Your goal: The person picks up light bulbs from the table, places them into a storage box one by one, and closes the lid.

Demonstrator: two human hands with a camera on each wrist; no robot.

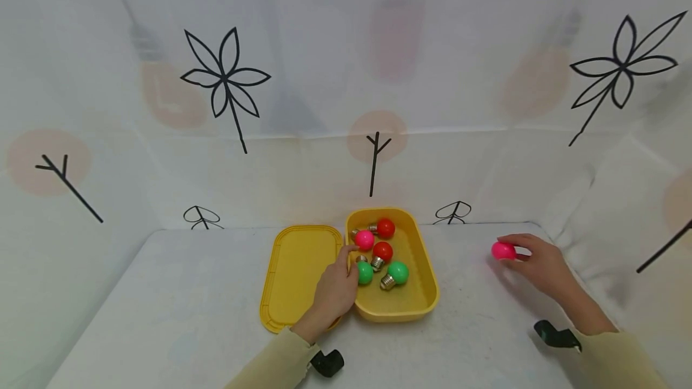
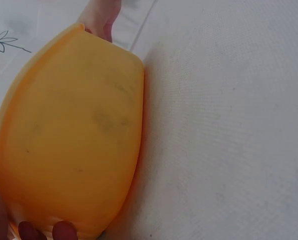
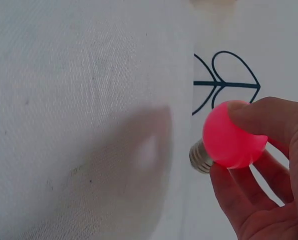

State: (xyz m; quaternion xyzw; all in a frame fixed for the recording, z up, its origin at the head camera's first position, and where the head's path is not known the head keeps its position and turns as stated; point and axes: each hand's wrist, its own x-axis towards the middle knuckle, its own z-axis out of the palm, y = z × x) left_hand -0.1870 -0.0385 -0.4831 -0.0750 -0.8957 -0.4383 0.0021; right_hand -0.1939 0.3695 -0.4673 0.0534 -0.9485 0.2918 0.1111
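Note:
My right hand (image 1: 540, 264) holds a pink light bulb (image 1: 503, 250) above the table, right of the yellow box. In the right wrist view the thumb and fingers pinch the round pink bulb (image 3: 231, 137), its metal screw base showing at the lower left. My left hand (image 1: 336, 287) grips the left rim of the yellow box (image 1: 424, 266), and its fingertips (image 2: 64, 231) show against the box wall in the left wrist view. Inside the box lie a pink bulb (image 1: 364, 240), red bulbs (image 1: 385, 228) and green bulbs (image 1: 398, 272), one partly hidden by the left hand.
A flat yellow lid (image 1: 303, 269) lies on the white table left of the box, partly under the left hand and forearm. White cloth printed with leaf outlines (image 1: 224, 78) hangs behind the table. Black wrist pieces (image 1: 328, 364) sit at both sleeves.

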